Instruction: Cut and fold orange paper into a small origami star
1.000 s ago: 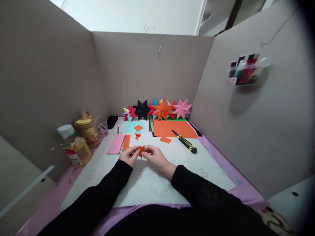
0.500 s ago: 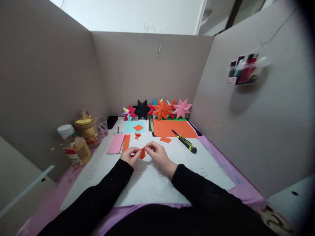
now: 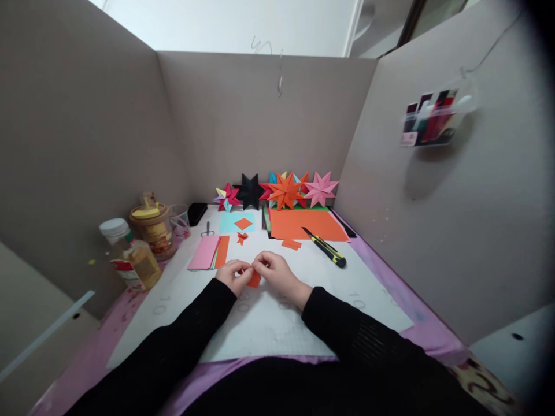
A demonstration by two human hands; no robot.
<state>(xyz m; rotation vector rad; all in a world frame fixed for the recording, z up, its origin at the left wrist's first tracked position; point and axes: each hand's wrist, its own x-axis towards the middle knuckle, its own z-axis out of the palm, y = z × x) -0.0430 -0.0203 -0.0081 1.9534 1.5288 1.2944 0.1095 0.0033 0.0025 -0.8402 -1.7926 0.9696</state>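
Observation:
Both of my hands meet over the white cutting mat [image 3: 269, 323] and pinch a small folded orange paper piece [image 3: 254, 279]. My left hand [image 3: 232, 274] grips its left side with fingers curled. My right hand [image 3: 273, 270] holds its upper right edge between thumb and fingertips. A little beyond the hands lie a small folded orange unit [image 3: 241, 237] and an orange square [image 3: 243, 223] on a light blue sheet [image 3: 230, 223].
A yellow-black utility knife [image 3: 325, 247] lies right of a large orange sheet [image 3: 303, 225]. Pink and orange papers [image 3: 208, 253] lie to the left, near small scissors [image 3: 207, 231]. Several paper stars [image 3: 284, 190] stand along the back wall. Bottles and jars [image 3: 139, 245] crowd the left edge.
The orange piece has been lowered and turned, now lying flatter beneath my fingertips. Both hands have shifted slightly nearer to me.

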